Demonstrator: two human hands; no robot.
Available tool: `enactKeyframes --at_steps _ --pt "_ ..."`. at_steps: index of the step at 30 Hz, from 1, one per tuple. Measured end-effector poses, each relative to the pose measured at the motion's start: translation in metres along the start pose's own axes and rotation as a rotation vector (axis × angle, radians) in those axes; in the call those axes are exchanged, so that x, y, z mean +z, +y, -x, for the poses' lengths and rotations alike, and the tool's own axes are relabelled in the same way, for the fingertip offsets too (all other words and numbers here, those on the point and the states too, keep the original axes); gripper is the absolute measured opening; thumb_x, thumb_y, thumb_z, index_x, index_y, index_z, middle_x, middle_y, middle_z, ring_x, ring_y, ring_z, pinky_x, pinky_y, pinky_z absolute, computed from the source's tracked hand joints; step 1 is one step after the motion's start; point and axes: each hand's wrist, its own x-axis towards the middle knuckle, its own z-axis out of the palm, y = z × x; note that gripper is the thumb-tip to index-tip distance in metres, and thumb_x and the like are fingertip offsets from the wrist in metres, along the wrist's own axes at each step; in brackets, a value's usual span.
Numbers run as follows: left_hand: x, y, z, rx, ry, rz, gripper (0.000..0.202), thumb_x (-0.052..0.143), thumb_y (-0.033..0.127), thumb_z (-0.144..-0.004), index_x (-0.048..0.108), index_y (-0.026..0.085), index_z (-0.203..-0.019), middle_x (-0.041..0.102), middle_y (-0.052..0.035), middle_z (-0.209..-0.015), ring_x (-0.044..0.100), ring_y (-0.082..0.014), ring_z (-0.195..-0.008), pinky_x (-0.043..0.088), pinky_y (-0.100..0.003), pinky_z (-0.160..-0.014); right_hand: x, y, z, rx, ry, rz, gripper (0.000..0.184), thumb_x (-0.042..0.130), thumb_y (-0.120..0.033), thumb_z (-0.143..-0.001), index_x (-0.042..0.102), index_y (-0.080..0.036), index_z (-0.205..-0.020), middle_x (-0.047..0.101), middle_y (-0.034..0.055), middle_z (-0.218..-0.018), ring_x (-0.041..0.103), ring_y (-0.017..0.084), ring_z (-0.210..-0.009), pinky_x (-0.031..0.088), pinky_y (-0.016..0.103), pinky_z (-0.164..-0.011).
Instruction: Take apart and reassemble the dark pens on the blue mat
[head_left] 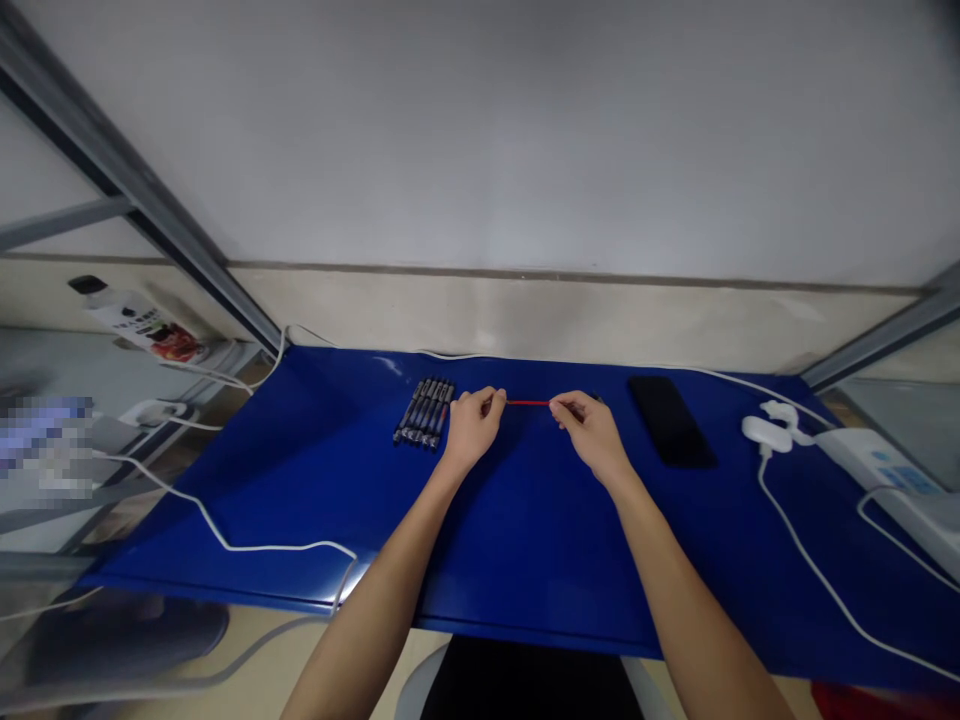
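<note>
A thin, straight red stick (528,403), like a pen refill, spans the gap between my two hands above the blue tabletop. My left hand (475,420) pinches its left end between thumb and fingertips. At the other end, the fingertips of my right hand (589,428) are closed on it. A small dark tip shows just behind my right hand; what it belongs to is hidden. Immediately left of my left hand, several dark click pens (424,412) lie side by side in a row, the nearest partly beside my fingers.
A black phone (671,421) lies right of my right hand. Farther right are a white charger (766,434) with its cable and a white power strip (885,470). A white cable (277,547) crosses the blue table (525,560) at left. A bottle (142,320) stands beyond the metal frame.
</note>
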Motion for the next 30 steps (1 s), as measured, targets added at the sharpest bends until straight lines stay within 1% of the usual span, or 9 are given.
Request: enactKeyframes --at_steps 2,4,6,11,14,20,26,28,30 --pt "0.000 0.000 0.000 -0.001 -0.006 0.020 0.045 0.037 0.045 -0.098 0.045 0.020 -0.062 0.043 0.0016 -0.054 0.043 -0.0139 -0.058 0.026 -0.028 -0.060 -0.001 -0.003 0.001 0.026 -0.008 0.006 0.031 0.061 -0.050 -0.085 0.066 -0.019 -0.082 0.063 0.0030 -0.070 0.058 0.017 -0.064 0.045 0.030 -0.063" --pt "0.000 0.000 0.000 0.004 -0.006 0.039 0.045 0.037 0.044 -0.098 0.046 0.019 -0.062 0.044 0.0015 -0.054 0.044 -0.0138 -0.059 0.027 -0.027 -0.061 -0.001 -0.006 0.003 0.060 -0.024 0.042 0.041 0.053 -0.054 -0.088 0.061 -0.019 -0.068 0.055 0.0007 -0.058 0.052 0.015 -0.055 0.041 0.029 -0.056" --pt "0.001 0.000 0.001 0.010 -0.003 0.060 0.044 0.037 0.043 -0.098 0.046 0.019 -0.062 0.045 0.0017 -0.055 0.044 -0.0136 -0.060 0.027 -0.027 -0.062 -0.001 -0.008 0.004 0.074 -0.022 0.069 0.047 0.050 -0.056 -0.090 0.056 -0.019 -0.061 0.050 -0.0007 -0.053 0.048 0.013 -0.051 0.039 0.028 -0.054" --pt "0.003 -0.001 0.001 0.005 0.005 0.082 0.044 0.039 0.043 -0.097 0.040 0.019 -0.061 0.041 0.0023 -0.054 0.041 -0.0129 -0.059 0.025 -0.027 -0.061 0.000 -0.001 0.000 -0.022 -0.023 -0.001 0.032 0.060 -0.050 -0.085 0.065 -0.019 -0.080 0.062 0.0019 -0.070 0.058 0.016 -0.067 0.046 0.030 -0.067" --pt "0.003 -0.002 0.000 -0.007 0.008 0.098 0.044 0.039 0.043 -0.097 0.037 0.019 -0.060 0.038 0.0025 -0.054 0.040 -0.0125 -0.058 0.023 -0.027 -0.060 0.000 0.002 -0.002 -0.025 -0.021 -0.016 0.030 0.063 -0.049 -0.083 0.067 -0.019 -0.086 0.065 0.0034 -0.075 0.061 0.017 -0.069 0.048 0.031 -0.069" --pt "0.004 -0.002 0.001 -0.003 0.030 0.106 0.043 0.039 0.042 -0.097 0.038 0.018 -0.061 0.039 0.0029 -0.054 0.039 -0.0121 -0.059 0.024 -0.027 -0.061 0.000 0.000 -0.001 0.031 -0.026 0.032 0.040 0.054 -0.053 -0.088 0.066 -0.018 -0.073 0.062 0.0040 -0.064 0.060 0.018 -0.063 0.046 0.032 -0.063" --pt "0.006 -0.004 0.000 -0.007 0.037 0.109 0.043 0.039 0.043 -0.097 0.040 0.018 -0.061 0.039 0.0031 -0.054 0.039 -0.0117 -0.058 0.023 -0.027 -0.061 0.000 0.003 -0.002 0.007 -0.019 -0.003 0.028 0.065 -0.046 -0.082 0.069 -0.020 -0.092 0.070 0.0056 -0.083 0.064 0.020 -0.074 0.048 0.032 -0.069" --pt "0.006 -0.005 0.000 -0.009 0.037 0.116 0.044 0.039 0.043 -0.097 0.039 0.018 -0.061 0.038 0.0032 -0.054 0.039 -0.0116 -0.058 0.023 -0.026 -0.060 -0.001 0.002 -0.001 0.016 -0.029 0.006 0.028 0.064 -0.047 -0.083 0.069 -0.020 -0.087 0.069 0.0051 -0.079 0.063 0.019 -0.073 0.048 0.031 -0.069" --pt "0.006 -0.005 0.000 -0.005 0.036 0.114 0.044 0.039 0.043 -0.097 0.038 0.018 -0.061 0.038 0.0033 -0.054 0.039 -0.0115 -0.058 0.023 -0.026 -0.060 -0.002 0.000 0.000 0.020 -0.050 0.039 0.034 0.057 -0.050 -0.087 0.066 -0.019 -0.075 0.064 0.0027 -0.067 0.059 0.017 -0.063 0.044 0.029 -0.062"
